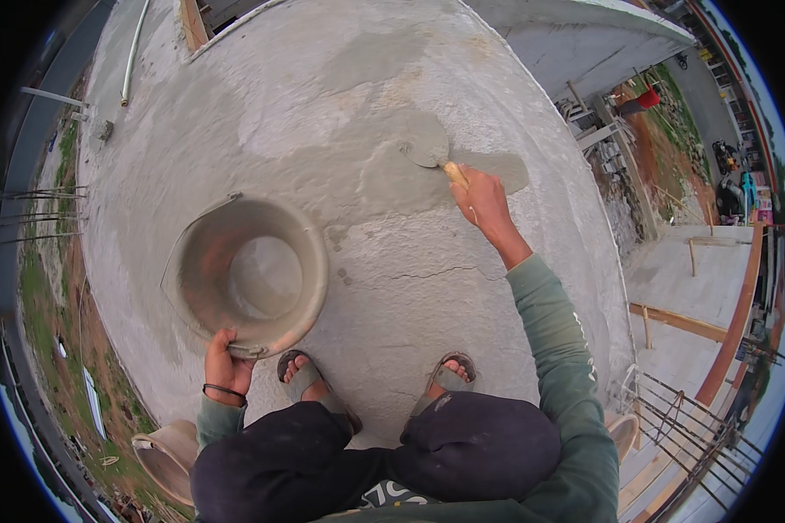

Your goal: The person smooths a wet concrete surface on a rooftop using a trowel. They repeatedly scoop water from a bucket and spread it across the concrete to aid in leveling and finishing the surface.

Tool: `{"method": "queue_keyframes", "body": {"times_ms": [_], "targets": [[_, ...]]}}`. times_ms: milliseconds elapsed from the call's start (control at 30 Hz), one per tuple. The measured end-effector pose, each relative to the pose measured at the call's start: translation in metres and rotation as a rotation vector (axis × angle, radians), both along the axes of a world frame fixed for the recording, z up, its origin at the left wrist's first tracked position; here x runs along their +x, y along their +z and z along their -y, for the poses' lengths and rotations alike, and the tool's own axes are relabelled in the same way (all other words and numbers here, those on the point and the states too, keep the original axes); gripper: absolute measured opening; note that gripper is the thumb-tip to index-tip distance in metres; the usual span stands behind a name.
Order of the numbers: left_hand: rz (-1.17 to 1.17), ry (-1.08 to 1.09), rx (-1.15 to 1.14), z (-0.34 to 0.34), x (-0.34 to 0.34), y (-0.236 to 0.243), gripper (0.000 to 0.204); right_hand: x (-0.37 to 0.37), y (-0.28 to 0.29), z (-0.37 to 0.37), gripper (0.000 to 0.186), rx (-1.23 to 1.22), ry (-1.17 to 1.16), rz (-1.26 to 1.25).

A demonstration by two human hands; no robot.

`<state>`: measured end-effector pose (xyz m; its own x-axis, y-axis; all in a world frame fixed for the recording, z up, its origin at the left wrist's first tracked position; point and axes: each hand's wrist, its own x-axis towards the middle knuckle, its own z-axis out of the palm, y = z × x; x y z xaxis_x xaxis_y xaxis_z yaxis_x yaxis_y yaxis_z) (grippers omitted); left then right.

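My right hand (482, 205) is closed round the wooden handle of a trowel (455, 173). Its rounded blade lies on a patch of wet grey cement (358, 179) spread over the concrete slab (427, 305). With my left hand (227, 366) I grip the near rim of a bucket (316, 261), thumb over the edge. The bucket tilts, and a pool of thin grey slurry (266, 277) shows at its bottom. A wire handle hangs along the bucket's left side.
My sandalled feet (310, 383) stand near the slab's front. A second bucket (167, 458) is at lower left, partly hidden. Rebar (689, 427) sticks out at lower right. Beyond the slab's right edge the ground lies lower, with a person in red (647, 99). A pale pipe (134, 52) lies far left.
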<state>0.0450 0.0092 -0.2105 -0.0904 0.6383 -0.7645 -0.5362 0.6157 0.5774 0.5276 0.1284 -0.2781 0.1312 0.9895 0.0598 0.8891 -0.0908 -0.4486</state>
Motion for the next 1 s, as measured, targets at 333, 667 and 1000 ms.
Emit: {"method": "queue_keyframes", "body": {"times_ms": [333, 667, 1000], "targets": [[0.081, 0.026, -0.007, 0.009, -0.005, -0.001, 0.029, -0.014, 0.009, 0.009, 0.040, -0.009, -0.120, -0.079], [0.086, 0.105, -0.024, 0.022, -0.009, -0.001, 0.032, -0.035, 0.004, 0.009, 0.041, 0.010, -0.070, -0.121], [0.002, 0.196, -0.051, 0.049, -0.030, 0.014, 0.037, -0.072, 0.008, -0.001, 0.040, -0.148, 0.083, -0.153]]}}
